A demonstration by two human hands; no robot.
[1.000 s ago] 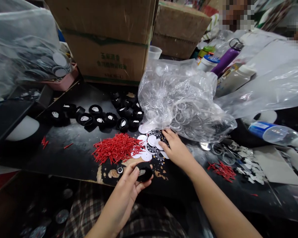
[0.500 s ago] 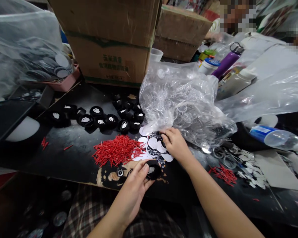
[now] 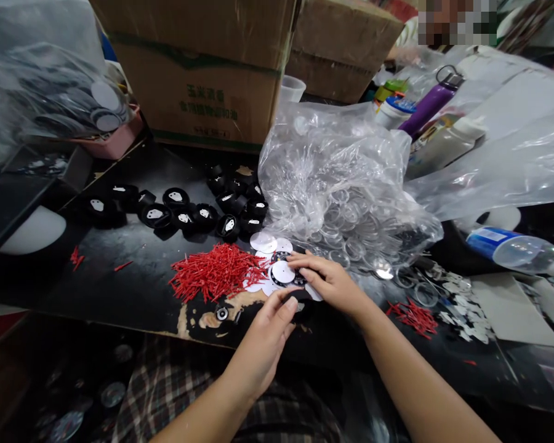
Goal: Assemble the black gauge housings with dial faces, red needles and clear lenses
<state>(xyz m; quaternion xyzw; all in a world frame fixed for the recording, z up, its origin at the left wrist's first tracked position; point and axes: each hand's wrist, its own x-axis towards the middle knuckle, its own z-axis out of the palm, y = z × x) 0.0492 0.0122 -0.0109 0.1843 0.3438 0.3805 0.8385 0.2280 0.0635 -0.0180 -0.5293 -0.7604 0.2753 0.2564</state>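
Observation:
My left hand point(image 3: 268, 329) is closed around a black round case point(image 3: 299, 295), with the thumb along its upper side. My right hand point(image 3: 327, 282) is beside it, over the right edge of a pile of printed dial discs point(image 3: 282, 272), fingers bent and pointing left. A white sliver shows under the right thumb, but I cannot tell whether those fingers hold it. Left of the discs is a heap of thin red clock hands point(image 3: 216, 271). Several more black round cases point(image 3: 155, 215) with white pieces inside stand behind the heap.
A clear plastic bag of transparent rings point(image 3: 346, 203) lies behind my right hand. Small red pieces point(image 3: 413, 318) and white pieces point(image 3: 466, 301) are to the right, near a plastic bottle point(image 3: 512, 249). A big cardboard box point(image 3: 203, 80) stands at the back.
My right hand has come down from the back of the disc pile toward the black case. My left hand has lifted the case slightly closer to it, and the case is now tilted.

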